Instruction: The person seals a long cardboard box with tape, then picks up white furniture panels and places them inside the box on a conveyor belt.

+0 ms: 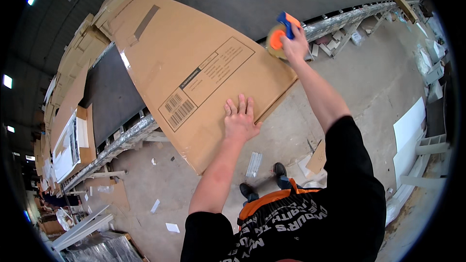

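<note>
A large flat cardboard box (194,43) lies slanted across the conveyor, its near end jutting out over the floor toward me. Printed barcodes and a label panel show on its upper face. My left hand (239,119) rests flat on the box near its close edge, fingers spread. At the box's right corner, my right hand (295,46) grips a blue and orange tape dispenser (287,23) with a roll of clear tape on it. The dispenser is against or just beside the box edge; whether it touches cannot be seen.
The dark conveyor belt (111,97) runs from lower left to upper right. An opened carton (77,140) with white parts stands on its left stretch. Stacked cartons (73,63) line the far side. Scraps and a cardboard piece (318,157) litter the floor; white panels (410,126) lie right.
</note>
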{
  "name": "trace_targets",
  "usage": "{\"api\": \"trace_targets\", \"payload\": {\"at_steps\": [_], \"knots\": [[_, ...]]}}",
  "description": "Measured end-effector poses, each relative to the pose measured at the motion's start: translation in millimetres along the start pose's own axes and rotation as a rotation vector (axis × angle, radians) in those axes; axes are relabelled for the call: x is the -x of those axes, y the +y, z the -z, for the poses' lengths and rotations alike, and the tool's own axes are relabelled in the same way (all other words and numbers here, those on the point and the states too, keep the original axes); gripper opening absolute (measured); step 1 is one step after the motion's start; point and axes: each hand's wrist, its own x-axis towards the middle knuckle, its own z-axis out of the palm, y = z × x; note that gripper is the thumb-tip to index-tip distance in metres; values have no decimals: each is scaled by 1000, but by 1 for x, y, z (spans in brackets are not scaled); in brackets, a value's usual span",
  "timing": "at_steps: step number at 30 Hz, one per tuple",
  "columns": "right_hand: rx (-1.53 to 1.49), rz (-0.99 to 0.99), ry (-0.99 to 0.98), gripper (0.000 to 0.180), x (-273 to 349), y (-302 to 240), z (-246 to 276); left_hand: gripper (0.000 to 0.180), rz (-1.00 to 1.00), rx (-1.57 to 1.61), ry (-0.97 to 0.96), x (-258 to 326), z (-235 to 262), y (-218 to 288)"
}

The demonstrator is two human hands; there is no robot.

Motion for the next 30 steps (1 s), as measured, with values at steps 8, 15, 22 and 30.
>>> {"api": "trace_targets", "payload": {"at_steps": [8,15,22,30], "knots": [[-416,-23,24,69,142,22,176,97,-39,29,77,6,4,-9],[-127,-137,-278,69,248,30,241,112,145,55,51,146,-12,-93],[368,547,-709,41,247,-145,144,109,96,234,328,151,-59,-110],[831,507,-1393,26,231,-246,52,109,70,274,423,146,-60,-108]]}}
